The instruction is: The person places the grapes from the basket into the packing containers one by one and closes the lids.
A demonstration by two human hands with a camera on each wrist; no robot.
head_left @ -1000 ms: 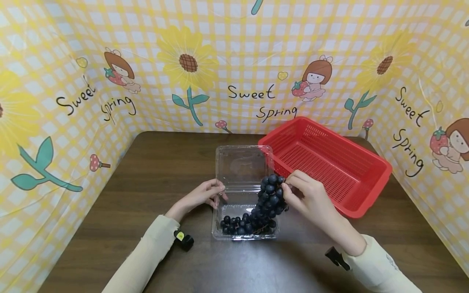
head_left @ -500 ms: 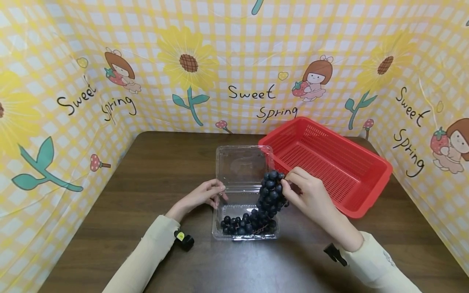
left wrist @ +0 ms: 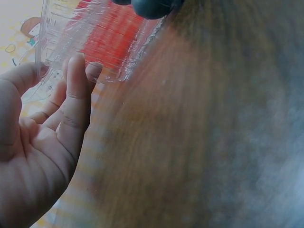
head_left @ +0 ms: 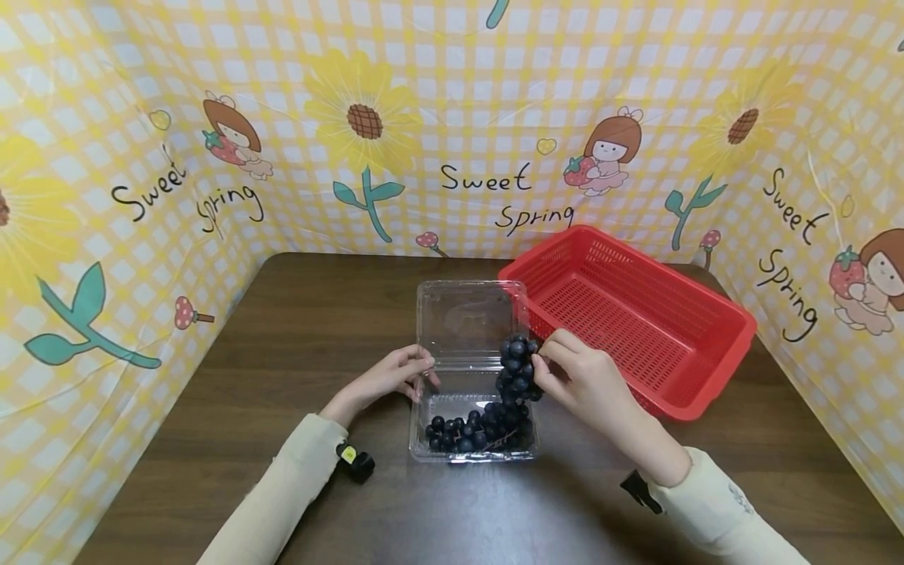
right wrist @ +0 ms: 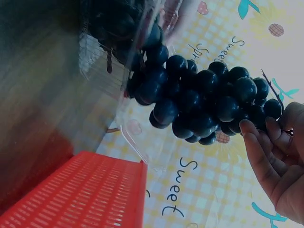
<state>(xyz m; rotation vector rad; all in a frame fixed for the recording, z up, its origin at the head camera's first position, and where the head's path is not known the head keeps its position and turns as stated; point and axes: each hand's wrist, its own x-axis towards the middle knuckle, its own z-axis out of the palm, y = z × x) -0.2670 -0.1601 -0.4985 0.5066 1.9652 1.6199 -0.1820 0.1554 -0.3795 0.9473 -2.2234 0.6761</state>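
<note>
- Your right hand [head_left: 588, 384] pinches the stem end of a bunch of black grapes [head_left: 517, 369] between thumb and fingertips.
- Just left of those fingertips, the bunch's upper part is raised; below them, its grapes run down into the base of a clear plastic clamshell [head_left: 473, 458].
- Your left hand [head_left: 388, 378] pinches the clamshell's left side near the hinge, thumb and fingers on the plastic.
- Beyond the fingers of both hands, the clamshell's lid [head_left: 466, 318] stands swung open, its far right corner in front of the basket's edge.
- Past your right fingers, to the far right, sits a red slotted plastic basket [head_left: 621, 329].
- Under both hands spreads a dark wood-grain tabletop [head_left: 318, 314].
- Farthest from your fingers hangs a yellow-and-white checked cloth [head_left: 466, 94] printed "Sweet Spring".
</note>
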